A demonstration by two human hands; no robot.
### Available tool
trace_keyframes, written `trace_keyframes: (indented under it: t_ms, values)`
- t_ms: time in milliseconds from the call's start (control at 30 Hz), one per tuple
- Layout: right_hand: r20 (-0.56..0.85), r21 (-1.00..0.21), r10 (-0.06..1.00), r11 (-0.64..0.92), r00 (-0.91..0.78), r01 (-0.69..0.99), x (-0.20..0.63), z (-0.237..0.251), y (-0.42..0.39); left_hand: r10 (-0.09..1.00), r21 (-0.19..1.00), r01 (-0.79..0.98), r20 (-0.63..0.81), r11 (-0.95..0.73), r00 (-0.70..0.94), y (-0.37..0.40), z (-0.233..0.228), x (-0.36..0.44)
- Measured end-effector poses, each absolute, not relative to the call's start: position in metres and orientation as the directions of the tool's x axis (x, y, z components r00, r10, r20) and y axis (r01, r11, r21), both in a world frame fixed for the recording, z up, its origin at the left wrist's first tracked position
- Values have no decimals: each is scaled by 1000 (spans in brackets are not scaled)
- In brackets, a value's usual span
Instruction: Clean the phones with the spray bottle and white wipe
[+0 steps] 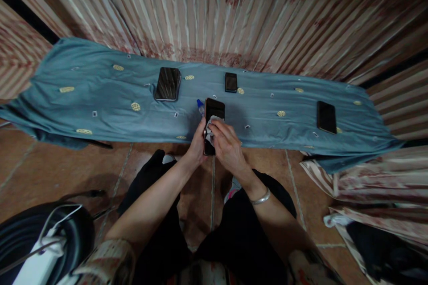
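Observation:
A dark smartphone is gripped along its left edge by my left hand, near the front edge of the cloth-covered surface. My right hand pinches a crumpled white wipe and presses it against the phone's screen. Just beyond my left fingers lies a small clear bottle with a blue cap, partly hidden by the phone. Farther back sit a stack of dark phones or tablets on the left and a small black square device near the middle.
Another dark phone rests on the right part of the blue-green cloth. Striped curtains hang behind. Below left, a white power strip lies over a coil of black hose or cable on the tiled floor.

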State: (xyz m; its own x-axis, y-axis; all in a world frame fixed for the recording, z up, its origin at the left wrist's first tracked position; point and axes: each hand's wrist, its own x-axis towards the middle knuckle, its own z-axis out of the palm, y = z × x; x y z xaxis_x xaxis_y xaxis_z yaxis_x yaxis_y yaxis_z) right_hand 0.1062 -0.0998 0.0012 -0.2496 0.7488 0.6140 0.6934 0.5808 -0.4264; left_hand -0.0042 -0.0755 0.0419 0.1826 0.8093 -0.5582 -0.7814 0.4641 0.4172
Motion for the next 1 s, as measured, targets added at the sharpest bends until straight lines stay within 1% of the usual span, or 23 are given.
trace_keyframes:
  t_ms: [167,267,433,567,667,800,900,1000]
  values:
    - [602,-420,766,545,-227,726,115,-2,-94,820,430,-756,-519,494,242,-73,46,-9]
    - [599,-425,766,551,-233,718,115,-2,-95,817,457,-735,-529,501,228,-72,46,-11]
    - [612,-399,748,572,-257,716,104,1,-102,813,485,-721,-552,495,186,-73,46,-13]
    - [620,-414,739,594,-264,690,101,3,-104,813,465,-745,-555,479,176,-75,46,-9]
    - [610,-406,746,583,-266,704,102,4,-103,812,444,-765,-558,466,170,-76,46,-6]
    - [607,-418,746,594,-276,687,101,5,-106,813,457,-756,-558,469,167,-75,48,-8]
    - [600,-434,748,603,-284,670,97,6,-110,785,455,-736,-598,501,165,-73,50,-12]
    - [618,-413,729,620,-294,667,95,7,-112,760,444,-723,-628,529,170,-72,51,-14]
